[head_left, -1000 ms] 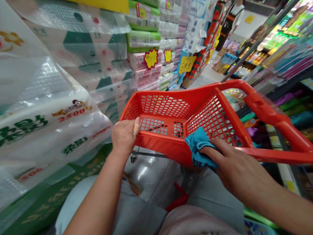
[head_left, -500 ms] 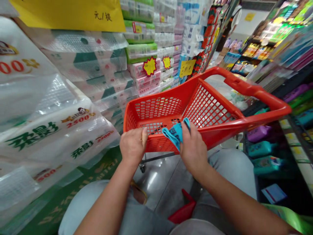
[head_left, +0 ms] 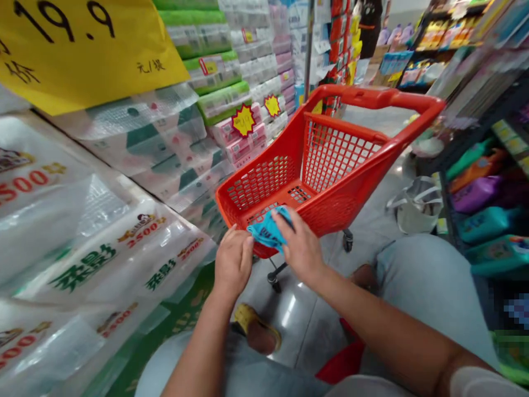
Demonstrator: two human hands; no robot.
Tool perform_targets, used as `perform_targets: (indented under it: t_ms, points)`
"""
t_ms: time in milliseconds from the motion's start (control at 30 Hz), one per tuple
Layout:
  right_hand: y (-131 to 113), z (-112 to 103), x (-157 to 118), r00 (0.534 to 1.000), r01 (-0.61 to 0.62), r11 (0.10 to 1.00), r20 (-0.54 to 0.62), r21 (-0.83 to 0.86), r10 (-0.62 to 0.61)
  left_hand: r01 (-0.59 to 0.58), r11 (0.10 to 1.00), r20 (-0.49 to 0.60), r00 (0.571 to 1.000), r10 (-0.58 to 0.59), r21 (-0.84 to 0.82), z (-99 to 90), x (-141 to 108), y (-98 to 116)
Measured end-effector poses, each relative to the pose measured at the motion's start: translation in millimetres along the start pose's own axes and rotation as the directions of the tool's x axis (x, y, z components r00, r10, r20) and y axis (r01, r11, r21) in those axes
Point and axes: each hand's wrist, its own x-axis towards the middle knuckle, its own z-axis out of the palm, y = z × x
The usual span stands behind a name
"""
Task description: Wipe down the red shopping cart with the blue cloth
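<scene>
Shopping cart: Handling and Hand Placement

Location: the red plastic cart stands on the tiled floor in front of the person's knees. Its low end points toward the stacked tissue packs; the push handle rises at the far end.

Handling: the perforated shell should be stiff and fairly light for its bulk. Its smooth plastic may be slippery. With casters beneath, it will probably roll or swivel under side pressure. Steady it by the thick top rim or the push handle; avoid relying on the thin lattice. The blue cloth should be soft and limp; take it as a folded wad and back it with the fingers.

Hands: the left hand is at the low-end corner of the rim, fingers curled; whether they clamp the plastic cannot be told. The right hand has its fingers closed on the cloth, which lies over the near rim just beside the left hand.

Change from half a second earlier: the cart is angled differently, its handle farther left and higher in view, with more near side wall exposed. The right hand and cloth sit closer to the low-end corner. A second caster now shows.
</scene>
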Motion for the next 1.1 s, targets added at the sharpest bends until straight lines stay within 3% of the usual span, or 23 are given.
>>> perform_targets:
  t_ms: [100, 167, 200, 267, 333, 400, 433, 500, 567, 667, 700, 767, 833, 867, 900, 1033, 1100]
  points:
    - [-7.7, 26.1, -9.4, 0.980, 0.198, 0.976, 0.007, 0.095, -0.199, 0.023, 0.996, -0.039, 0.999, -0.026, -0.081, -1.6, 3.2, -1.2]
    - [11.9, 30.0, -11.0, 0.972, 0.228, 0.968, -0.072, 0.102, -0.222, 0.042, 0.995, -0.038, 0.998, -0.045, -0.093, -3.3, 4.1, -2.2]
    - [27.2, 29.2, -9.9, 0.974, 0.192, 0.976, -0.141, 0.104, -0.177, 0.049, 0.995, -0.027, 0.998, -0.051, -0.088, -3.9, 4.2, -2.4]
    - [59.7, 26.3, -4.3, 0.951, 0.009, 0.990, -0.307, 0.143, 0.036, 0.054, 0.997, -0.002, 0.999, -0.054, -0.059, -3.7, 4.6, -1.9]
    - [80.3, 26.8, 2.2, 0.851, -0.223, 0.946, -0.426, 0.234, 0.306, 0.034, 0.999, 0.014, 0.999, -0.034, -0.009, -1.4, 6.1, -0.4]
    - [77.2, 33.9, 3.1, 0.762, -0.347, 0.884, -0.456, 0.313, 0.460, 0.000, 0.998, 0.029, 1.000, -0.002, 0.067, 2.1, 8.9, 1.5]
    - [66.3, 39.8, 0.0, 0.760, -0.353, 0.874, -0.443, 0.333, 0.476, -0.015, 0.994, 0.035, 0.999, 0.011, 0.110, 3.8, 10.6, 2.3]
    - [32.5, 54.1, -13.1, 0.828, -0.282, 0.895, -0.384, 0.345, 0.408, -0.035, 0.982, 0.052, 0.998, 0.026, 0.186, 6.0, 13.6, 2.8]
    - [-1.2, 68.1, -29.0, 0.932, -0.131, 0.934, -0.281, 0.332, 0.231, -0.054, 0.974, 0.068, 0.997, 0.040, 0.218, 6.3, 15.4, 1.6]
    - [-14.3, 79.3, -39.6, 0.966, 0.072, 0.949, -0.257, 0.308, 0.010, -0.086, 0.972, 0.093, 0.993, 0.067, 0.218, 4.8, 15.9, -2.1]
    - [-6.6, 79.6, -37.4, 0.964, 0.070, 0.949, -0.267, 0.308, 0.016, -0.087, 0.971, 0.096, 0.993, 0.067, 0.222, 4.5, 15.7, -2.9]
    - [17.3, 76.8, -27.7, 0.941, -0.079, 0.937, -0.286, 0.340, 0.183, -0.070, 0.968, 0.099, 0.994, 0.047, 0.243, 4.9, 15.4, -3.1]
    - [36.0, 73.5, -18.7, 0.861, -0.302, 0.866, -0.277, 0.398, 0.427, -0.049, 0.963, 0.102, 0.995, 0.023, 0.266, 6.2, 15.6, -1.3]
    - [38.6, 73.2, -17.4, 0.831, -0.363, 0.831, -0.257, 0.422, 0.494, -0.041, 0.960, 0.105, 0.994, 0.013, 0.276, 6.9, 16.0, 0.1]
    - [36.2, 74.0, -19.1, 0.830, -0.380, 0.814, -0.227, 0.439, 0.510, -0.035, 0.958, 0.110, 0.994, 0.004, 0.284, 7.5, 16.5, 1.6]
    - [3.1, 87.7, -44.1, 0.931, -0.275, 0.826, -0.077, 0.492, 0.356, -0.026, 0.945, 0.135, 0.991, -0.019, 0.326, 7.0, 18.4, 5.8]
    - [-1.5, 95.5, -51.9, 0.926, -0.304, 0.808, -0.043, 0.505, 0.376, -0.030, 0.939, 0.143, 0.990, -0.021, 0.344, 5.8, 18.9, 6.3]
